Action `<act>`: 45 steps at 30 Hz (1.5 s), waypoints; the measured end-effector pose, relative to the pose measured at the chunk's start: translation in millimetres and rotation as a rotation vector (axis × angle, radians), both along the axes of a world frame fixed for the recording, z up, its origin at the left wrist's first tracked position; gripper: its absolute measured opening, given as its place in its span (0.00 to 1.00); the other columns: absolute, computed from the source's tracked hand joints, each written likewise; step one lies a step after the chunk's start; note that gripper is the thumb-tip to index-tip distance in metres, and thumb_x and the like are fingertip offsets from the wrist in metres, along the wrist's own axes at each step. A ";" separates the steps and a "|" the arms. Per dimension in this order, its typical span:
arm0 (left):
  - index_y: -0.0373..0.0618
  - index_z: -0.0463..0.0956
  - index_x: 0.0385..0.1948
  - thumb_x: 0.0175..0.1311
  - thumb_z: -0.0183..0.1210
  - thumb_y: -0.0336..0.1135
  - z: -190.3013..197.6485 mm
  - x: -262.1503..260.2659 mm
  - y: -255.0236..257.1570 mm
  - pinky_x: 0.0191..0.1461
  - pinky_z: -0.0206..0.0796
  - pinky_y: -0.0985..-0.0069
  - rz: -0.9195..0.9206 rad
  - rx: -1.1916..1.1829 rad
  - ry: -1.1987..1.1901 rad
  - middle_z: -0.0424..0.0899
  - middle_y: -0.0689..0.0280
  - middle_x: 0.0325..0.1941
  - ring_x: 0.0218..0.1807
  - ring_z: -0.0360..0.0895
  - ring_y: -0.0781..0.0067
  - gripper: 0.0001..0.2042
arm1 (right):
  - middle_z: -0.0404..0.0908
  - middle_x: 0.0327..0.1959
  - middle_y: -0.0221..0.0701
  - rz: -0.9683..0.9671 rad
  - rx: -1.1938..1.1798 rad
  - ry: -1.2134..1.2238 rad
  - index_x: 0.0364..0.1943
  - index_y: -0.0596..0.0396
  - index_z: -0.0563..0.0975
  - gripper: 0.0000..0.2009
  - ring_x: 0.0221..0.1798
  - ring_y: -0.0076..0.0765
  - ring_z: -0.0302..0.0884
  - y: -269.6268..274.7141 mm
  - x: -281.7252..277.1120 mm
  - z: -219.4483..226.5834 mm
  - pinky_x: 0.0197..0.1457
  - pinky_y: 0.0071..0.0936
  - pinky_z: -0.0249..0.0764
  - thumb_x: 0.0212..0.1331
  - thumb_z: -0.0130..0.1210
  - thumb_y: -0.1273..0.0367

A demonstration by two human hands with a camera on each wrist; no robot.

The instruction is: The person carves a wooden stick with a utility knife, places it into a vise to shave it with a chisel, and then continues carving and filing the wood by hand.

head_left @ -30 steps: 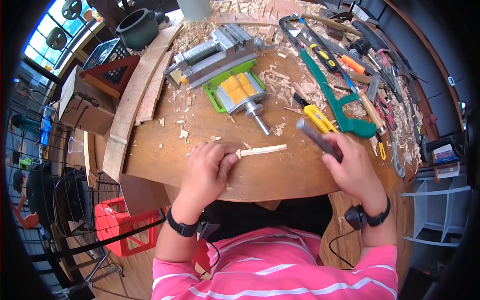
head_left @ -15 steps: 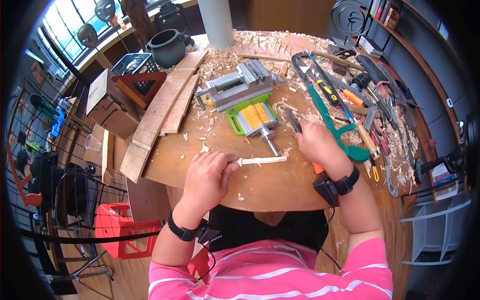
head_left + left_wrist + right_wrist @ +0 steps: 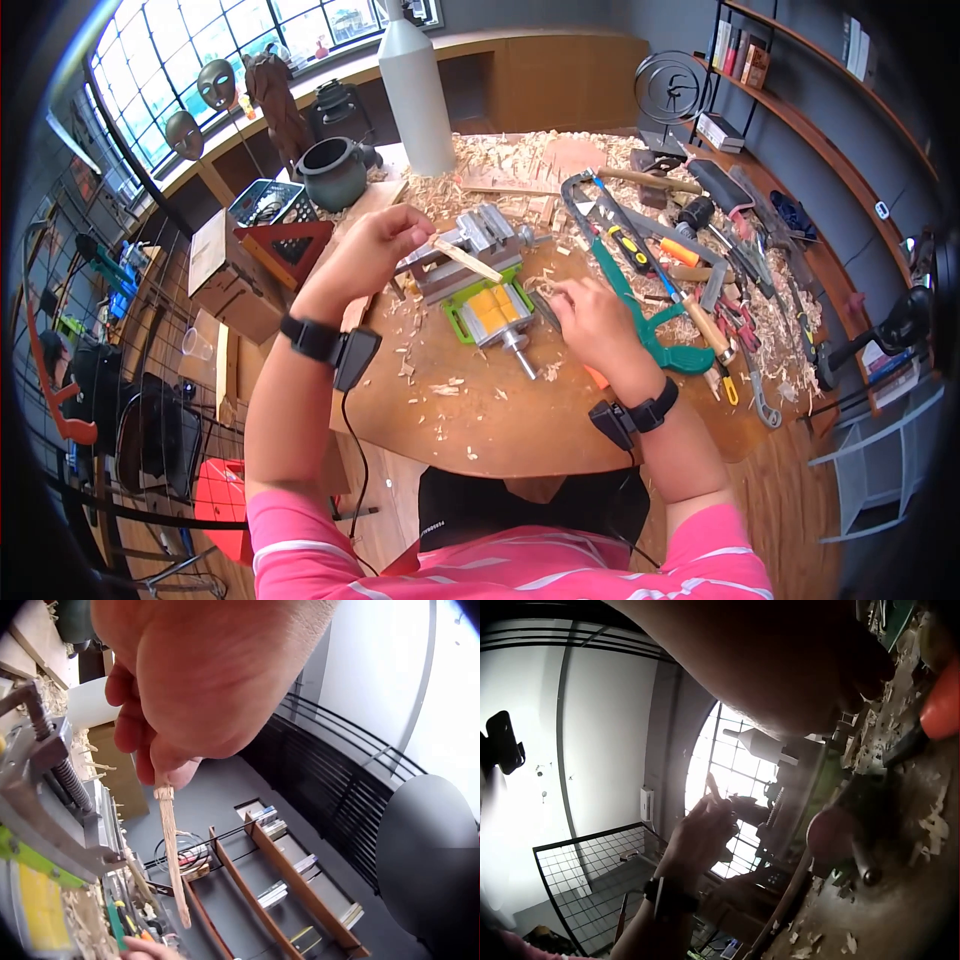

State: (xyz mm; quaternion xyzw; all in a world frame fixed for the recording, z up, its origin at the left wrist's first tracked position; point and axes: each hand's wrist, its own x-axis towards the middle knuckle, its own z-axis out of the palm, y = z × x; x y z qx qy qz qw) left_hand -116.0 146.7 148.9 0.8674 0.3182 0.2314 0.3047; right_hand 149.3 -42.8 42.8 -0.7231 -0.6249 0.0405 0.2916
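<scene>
In the head view my left hand (image 3: 380, 250), raised over the left end of the vise (image 3: 480, 255), pinches one end of a thin, pale whittled wooden stick (image 3: 467, 261). The stick (image 3: 174, 855) points away from the fingertips in the left wrist view, with a notch close to the grip. My right hand (image 3: 597, 325) is low over the table, right of the vise, its fingers loosely bent. Beside its fingers is a dark bar-shaped tool (image 3: 543, 310). The right wrist view shows its orange end (image 3: 939, 709) close to the table, apart from the visible fingers.
Right of the hand lie a green-handled saw (image 3: 680, 357), an orange-handled tool (image 3: 680, 251) and several other hand tools. Wood shavings (image 3: 500, 150) cover the back of the table. Boards, a cardboard box (image 3: 235, 275) and a dark pot (image 3: 335, 175) stand left.
The left hand has lifted the stick from near the front edge up over the vise. The right hand has moved left with the dark tool and come down beside the vise. The head view has tilted up.
</scene>
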 end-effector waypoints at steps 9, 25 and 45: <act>0.40 0.85 0.44 0.73 0.63 0.31 -14.7 75.0 65.4 0.52 0.75 0.71 -0.235 0.027 0.090 0.89 0.63 0.38 0.42 0.82 0.73 0.06 | 0.84 0.32 0.33 0.157 -0.178 1.058 0.44 0.62 0.80 0.22 0.25 0.22 0.77 63.2 -15.5 22.9 0.28 0.22 0.74 0.82 0.49 0.54; 0.37 0.86 0.48 0.70 0.65 0.30 -33.9 89.4 94.3 0.49 0.78 0.69 -0.011 -0.104 0.056 0.91 0.57 0.38 0.40 0.89 0.67 0.10 | 0.84 0.23 0.34 0.018 0.007 0.906 0.31 0.63 0.82 0.23 0.26 0.30 0.81 108.5 -33.4 5.5 0.34 0.33 0.77 0.78 0.50 0.57; 0.33 0.83 0.52 0.73 0.63 0.41 -50.8 6.9 54.1 0.56 0.78 0.65 0.335 0.206 -0.121 0.90 0.52 0.45 0.48 0.88 0.59 0.18 | 0.85 0.32 0.36 0.084 0.072 1.105 0.33 0.59 0.80 0.18 0.30 0.25 0.80 107.0 -33.8 2.4 0.35 0.25 0.80 0.80 0.52 0.61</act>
